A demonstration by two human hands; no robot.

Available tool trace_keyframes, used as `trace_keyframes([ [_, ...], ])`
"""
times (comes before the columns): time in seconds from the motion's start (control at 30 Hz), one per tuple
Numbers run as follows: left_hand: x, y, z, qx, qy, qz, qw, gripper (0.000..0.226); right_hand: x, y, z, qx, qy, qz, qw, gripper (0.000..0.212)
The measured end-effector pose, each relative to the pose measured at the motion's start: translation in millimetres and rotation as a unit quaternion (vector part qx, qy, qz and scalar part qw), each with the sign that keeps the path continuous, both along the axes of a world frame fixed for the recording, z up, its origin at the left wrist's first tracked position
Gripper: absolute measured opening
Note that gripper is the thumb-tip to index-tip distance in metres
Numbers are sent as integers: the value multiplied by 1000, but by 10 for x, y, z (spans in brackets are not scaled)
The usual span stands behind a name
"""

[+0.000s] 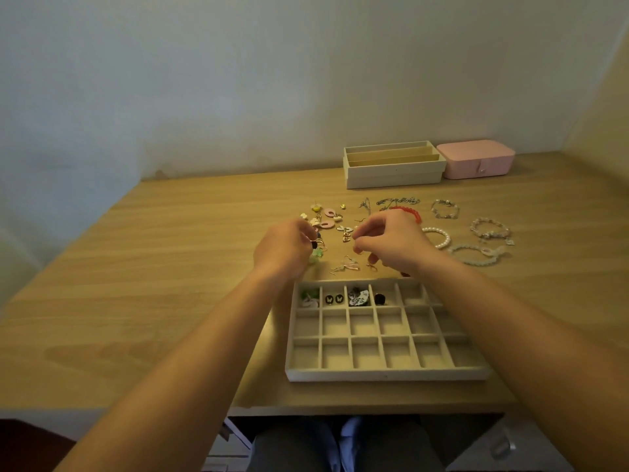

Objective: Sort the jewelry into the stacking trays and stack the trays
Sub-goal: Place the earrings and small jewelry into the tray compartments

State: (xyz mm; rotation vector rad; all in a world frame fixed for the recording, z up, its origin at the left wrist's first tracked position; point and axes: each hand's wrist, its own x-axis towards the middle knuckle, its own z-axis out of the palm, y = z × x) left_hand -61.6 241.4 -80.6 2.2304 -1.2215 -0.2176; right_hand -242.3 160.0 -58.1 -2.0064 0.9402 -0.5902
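Wooden counter carries the gridded tray near, loose earrings just beyond. The left hand has its fingers pinching a dark earring; the right hand has its fingers curled close, whether on anything I cannot tell. Farther right lie bracelets.

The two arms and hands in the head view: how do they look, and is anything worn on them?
Both are bare. The left forearm and right forearm show no sleeve up to the picture's edge. On the left hand and right hand I see no ring, watch, bracelet or glove; the nails are too small to judge.
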Motion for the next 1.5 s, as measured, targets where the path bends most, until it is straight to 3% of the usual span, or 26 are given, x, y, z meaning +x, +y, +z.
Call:
trace_keyframes([
  [0.23,102,-216,-160,38,-64,11,997,19,136,-146,-63,33,-21,2,999,7],
  [0.43,123,-233,-169,20,-50,24,998,8,129,-236,-86,48,-30,-1,998,7],
  [0.6,-12,-149,38,-53,69,-11,996,3,86,-206,-71,48,-48,2,998,8],
  [0.77,-304,23,256,-89,222,-78,968,5,16,-95,-15,47,-67,44,996,12],
  [1.07,-540,222,374,-126,353,-92,922,13,-249,-27,76,4,-79,61,995,9],
  [1.33,-704,274,387,-114,341,-114,926,16,-400,1,136,-56,-20,63,996,6],
  [1.5,-775,291,323,-75,250,-125,957,17,-494,-2,179,-86,55,88,991,8],
])
